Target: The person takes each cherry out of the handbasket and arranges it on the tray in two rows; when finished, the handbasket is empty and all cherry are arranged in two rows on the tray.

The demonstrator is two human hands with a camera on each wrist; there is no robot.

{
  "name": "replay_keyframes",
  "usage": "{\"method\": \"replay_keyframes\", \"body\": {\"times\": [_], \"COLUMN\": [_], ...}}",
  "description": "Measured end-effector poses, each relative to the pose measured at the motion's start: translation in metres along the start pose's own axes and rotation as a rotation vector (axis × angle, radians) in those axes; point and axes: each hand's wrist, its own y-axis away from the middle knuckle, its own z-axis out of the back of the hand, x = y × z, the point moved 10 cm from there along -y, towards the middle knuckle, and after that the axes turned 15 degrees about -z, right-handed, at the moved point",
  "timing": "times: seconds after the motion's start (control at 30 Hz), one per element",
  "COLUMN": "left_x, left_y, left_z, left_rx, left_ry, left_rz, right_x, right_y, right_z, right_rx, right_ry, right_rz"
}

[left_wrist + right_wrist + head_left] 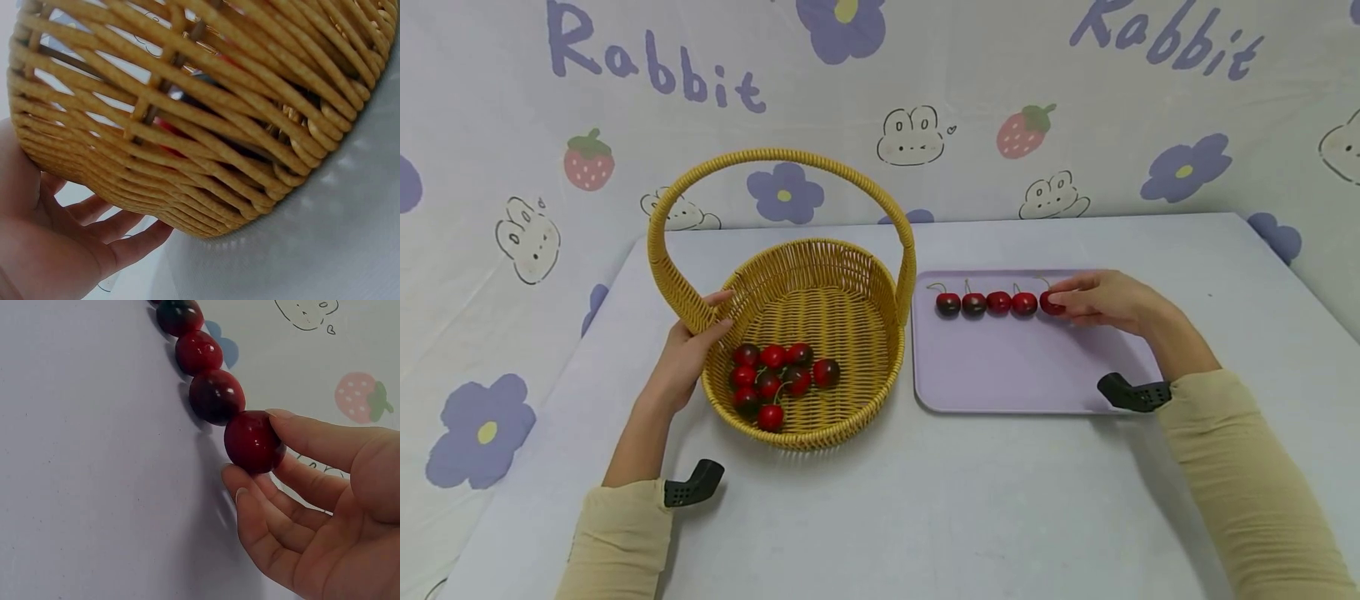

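Note:
My left hand (683, 360) grips the left side of a yellow woven basket (857, 329) at the foot of its tall handle, the thumb over the rim. In the left wrist view the fingers (140, 245) lie against the outside of the weave. Several dark red cherries (826, 373) lie together at the basket's lower left. On a lilac tray (1000, 375) to the right, my right hand (1108, 302) pinches a red cherry (253, 442) between thumb and fingers. That cherry is the right end of a row of cherries (973, 304) along the tray's back; its neighbour (217, 397) touches it.
Basket and tray stand side by side on a white-covered table (925, 508). Behind them hangs a white cloth (970, 75) printed with rabbits, flowers and strawberries. The basket's handle (782, 156) arches high above its bowl. A black wrist device (1133, 393) sits at each sleeve cuff.

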Motion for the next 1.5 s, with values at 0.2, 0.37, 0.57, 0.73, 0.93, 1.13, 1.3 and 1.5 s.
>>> {"method": "replay_keyframes", "body": {"times": [0.2, 0.37, 0.57, 0.73, 0.93, 1.13, 1.3, 1.5], "left_x": [-0.0012, 0.0004, 0.0014, 0.0000, -0.0013, -0.0012, -0.0008, -0.0012], "left_y": [-0.0001, 0.0000, 0.0003, 0.0010, 0.0012, 0.0012, 0.0012, 0.0015], "left_z": [-0.0002, -0.0004, 0.0002, 0.0000, 0.0003, 0.0010, 0.0005, 0.0009], "left_rx": [0.000, 0.001, -0.001, 0.000, -0.002, -0.004, -0.001, 0.000], "left_ry": [-0.004, -0.005, -0.006, -0.008, -0.011, -0.006, -0.008, -0.009], "left_rz": [-0.004, -0.003, 0.004, 0.004, 0.009, 0.014, 0.017, 0.018], "right_x": [-0.0009, -0.0031, -0.0033, -0.0007, 0.0021, 0.0024, 0.0003, 0.0003], "right_y": [-0.0031, -0.0061, -0.0075, -0.0055, -0.0037, -0.0063, -0.0094, -0.0090], "right_z": [-0.0005, -0.0001, 0.0005, 0.0011, 0.0009, 0.0010, 0.0014, 0.0023], "right_rx": [0.026, 0.010, -0.005, -0.012, -0.008, -0.020, -0.026, -0.024], "right_ry": [-0.020, 0.004, 0.033, 0.049, 0.040, 0.064, 0.066, 0.029], "right_rz": [0.016, 0.006, -0.002, 0.003, 0.011, 0.009, -0.003, -0.010]}}
